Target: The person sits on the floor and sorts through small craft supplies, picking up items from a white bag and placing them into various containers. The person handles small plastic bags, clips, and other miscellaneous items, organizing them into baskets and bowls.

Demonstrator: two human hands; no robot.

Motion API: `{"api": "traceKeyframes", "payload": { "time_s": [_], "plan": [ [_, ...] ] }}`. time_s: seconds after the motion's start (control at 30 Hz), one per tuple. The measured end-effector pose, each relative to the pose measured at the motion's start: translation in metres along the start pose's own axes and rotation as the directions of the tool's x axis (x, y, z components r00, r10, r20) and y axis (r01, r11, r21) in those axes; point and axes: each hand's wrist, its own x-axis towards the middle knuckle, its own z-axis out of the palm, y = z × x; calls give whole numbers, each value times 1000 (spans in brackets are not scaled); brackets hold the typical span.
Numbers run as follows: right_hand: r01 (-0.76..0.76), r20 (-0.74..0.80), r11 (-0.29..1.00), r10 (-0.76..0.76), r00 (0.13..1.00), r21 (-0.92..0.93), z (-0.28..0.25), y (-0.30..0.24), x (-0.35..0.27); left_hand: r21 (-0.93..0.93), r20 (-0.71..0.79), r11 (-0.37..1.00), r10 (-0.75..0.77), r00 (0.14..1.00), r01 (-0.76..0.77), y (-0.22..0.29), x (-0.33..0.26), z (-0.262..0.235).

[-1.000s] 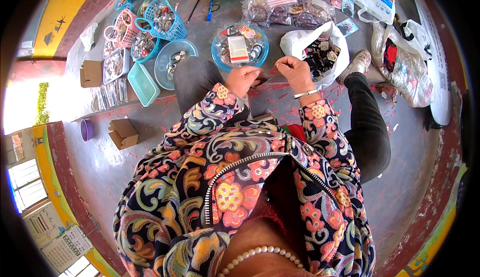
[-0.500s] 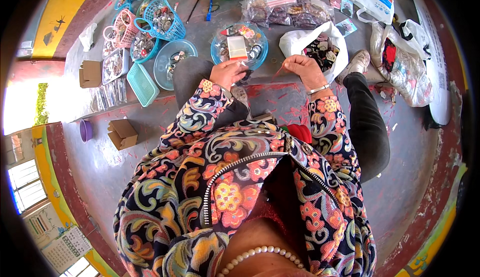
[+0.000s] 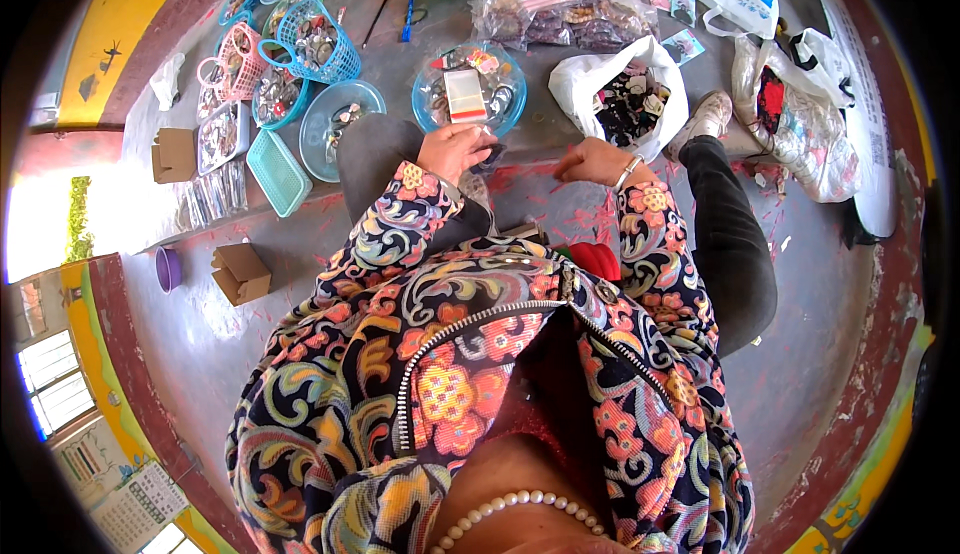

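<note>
My left hand (image 3: 453, 153) is pinched closed at the near edge of a blue basin (image 3: 520, 104). A small pale thing shows at its fingertips, too little of it to name. In the basin, on several small patches and trinkets, lies a clear packet (image 3: 464, 88) with a red-orange edge. My right hand (image 3: 597, 163) hangs lower, left of my bangle, near a white plastic bag (image 3: 567, 94) of black, white and pink pieces. Its fingers are loosely bent and point down to the left. I see nothing held between them. Below it, thin red strips (image 3: 590, 216) litter the floor.
At the left are a blue basket (image 3: 340, 54), a pink basket (image 3: 240, 74), a mint tray (image 3: 290, 189) and an open cardboard box (image 3: 241, 274). Clear bags (image 3: 600, 19) of dark pieces lie at the far side. A stuffed white bag (image 3: 810, 154) stands at the right.
My right hand has dropped and moved slightly left, its fingers turned downward. The red strip that hung from its fingertips no longer shows there. My left hand stays by the basin.
</note>
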Motion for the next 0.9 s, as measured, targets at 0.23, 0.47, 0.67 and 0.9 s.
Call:
{"api": "traceKeyframes", "payload": {
  "time_s": [0.23,0.47,0.67,0.9],
  "plan": [
    [-167,141,555,470,871,-815,42,95,21,9,-25,1000,25,999,-24,-1,-7,6],
    [-116,-280,981,69,957,-154,26,28,11,-32,-9,999,-4,1000,3,-5,-4,1],
    [228,-179,970,-210,961,88,26,-4,18,-55,1,998,22,1000,-22,-1,-3,-6],
    [342,-241,727,-244,939,596,18,-23,8,-147,38,988,47,998,-41,9,-8,4]
  ]
}}
